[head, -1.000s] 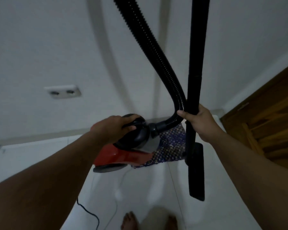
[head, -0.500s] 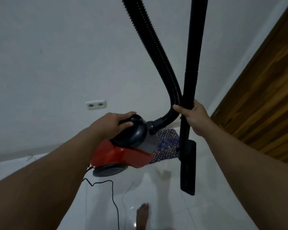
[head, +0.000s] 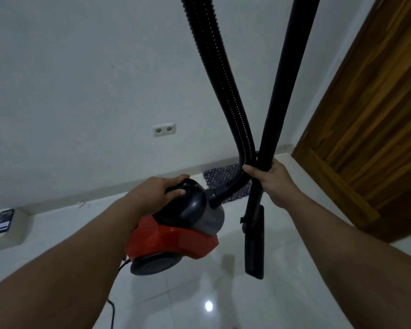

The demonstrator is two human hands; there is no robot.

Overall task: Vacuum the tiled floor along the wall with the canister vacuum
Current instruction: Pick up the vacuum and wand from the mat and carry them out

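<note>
Vacuum at 6 o'clock, carried off floor, left hand grasping handle. Right hand clenched round tube; nozzle airborne. Judgement: cleaning along wall not begun.

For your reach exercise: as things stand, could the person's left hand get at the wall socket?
Probably not: the left hand is gripping the canister vacuum by its handle, and the wall socket sits well beyond it, though nothing blocks the way.
</note>
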